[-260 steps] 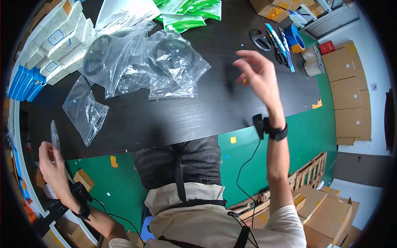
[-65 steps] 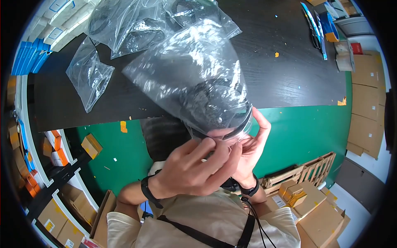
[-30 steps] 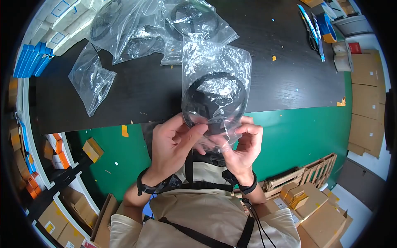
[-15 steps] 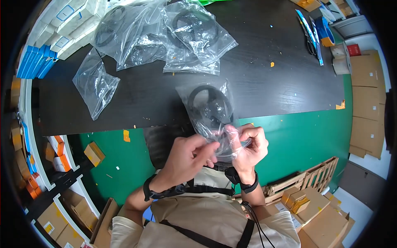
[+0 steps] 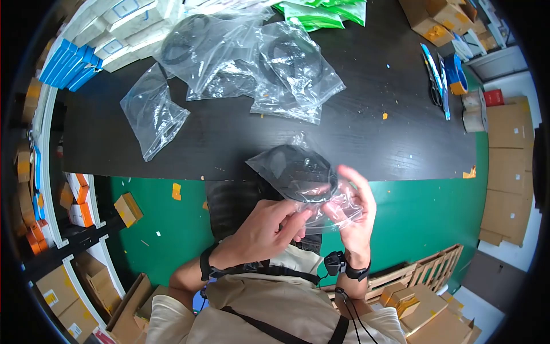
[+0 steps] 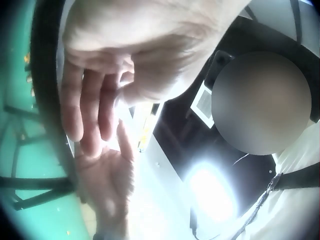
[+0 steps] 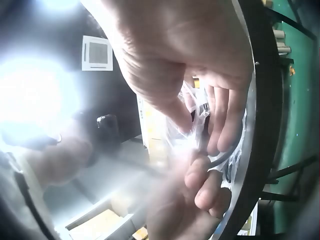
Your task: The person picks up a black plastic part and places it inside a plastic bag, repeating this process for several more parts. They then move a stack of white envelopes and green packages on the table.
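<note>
Pinched a crinkled clear bag point(image 5: 309, 183) holding a black ring, at the near edge of the dark wood-grain table point(image 5: 366, 137), between left hand point(image 5: 269, 226) and right hand point(image 5: 355, 206), fingers clamped on the film. More glossy bags point(image 5: 246, 63) lay further back; green floor point(image 5: 424, 212) below.

A clear bag point(image 5: 303, 178) holding a ring-shaped part point(image 5: 298, 172) is held just off the near edge of the table point(image 5: 366, 132), between the left hand point(image 5: 266, 226) on its left and the right hand point(image 5: 355, 209) on its right, above the person's lap. Farther back on the table, a pile of filled bags point(image 5: 252, 69) is spread, with an empty bag point(image 5: 152, 114) to its left. Boxes point(image 5: 97, 40) are stacked at the far left corner. Scissors point(image 5: 433, 77) and tape rolls point(image 5: 472, 112) are set along the right edge.
</note>
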Demonstrator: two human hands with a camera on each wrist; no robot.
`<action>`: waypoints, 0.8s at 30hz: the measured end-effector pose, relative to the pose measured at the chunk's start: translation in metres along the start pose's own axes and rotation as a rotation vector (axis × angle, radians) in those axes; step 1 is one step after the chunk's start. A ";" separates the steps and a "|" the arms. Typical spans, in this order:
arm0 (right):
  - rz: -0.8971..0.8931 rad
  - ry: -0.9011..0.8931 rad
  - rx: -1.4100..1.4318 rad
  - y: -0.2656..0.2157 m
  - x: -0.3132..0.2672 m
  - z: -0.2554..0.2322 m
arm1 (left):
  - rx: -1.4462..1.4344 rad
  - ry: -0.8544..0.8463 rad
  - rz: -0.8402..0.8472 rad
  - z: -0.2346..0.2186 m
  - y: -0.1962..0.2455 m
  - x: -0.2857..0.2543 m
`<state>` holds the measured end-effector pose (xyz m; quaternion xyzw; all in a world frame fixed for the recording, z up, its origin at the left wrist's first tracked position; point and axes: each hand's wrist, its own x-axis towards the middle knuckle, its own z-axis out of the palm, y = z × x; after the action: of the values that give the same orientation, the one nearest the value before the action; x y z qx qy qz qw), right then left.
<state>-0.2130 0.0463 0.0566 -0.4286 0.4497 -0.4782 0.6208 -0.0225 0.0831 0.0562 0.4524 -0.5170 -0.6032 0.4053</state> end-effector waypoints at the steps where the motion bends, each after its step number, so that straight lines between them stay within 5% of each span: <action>1: -0.039 -0.042 -0.124 0.002 0.001 -0.005 | 0.021 -0.013 0.017 -0.003 0.000 0.000; 8: -0.219 -0.107 -0.278 -0.030 0.036 0.018 | 0.119 0.026 0.075 -0.042 0.023 -0.004; 12: -0.301 -0.109 -0.233 -0.045 0.087 0.047 | 0.528 0.495 0.247 -0.094 0.040 -0.018; 15: -0.404 -0.166 -0.320 -0.052 0.126 0.056 | 0.829 0.693 0.335 -0.145 0.034 -0.024; 21: -0.370 -0.226 -0.447 -0.045 0.168 0.074 | 1.268 0.827 -0.091 -0.214 0.009 -0.031; 24: -0.340 -0.238 -0.551 -0.038 0.172 0.075 | 1.257 0.777 -0.135 -0.229 0.002 -0.028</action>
<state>-0.1247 -0.1213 0.0851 -0.7016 0.4087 -0.3820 0.4413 0.2063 0.0508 0.0492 0.8106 -0.5552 -0.0136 0.1856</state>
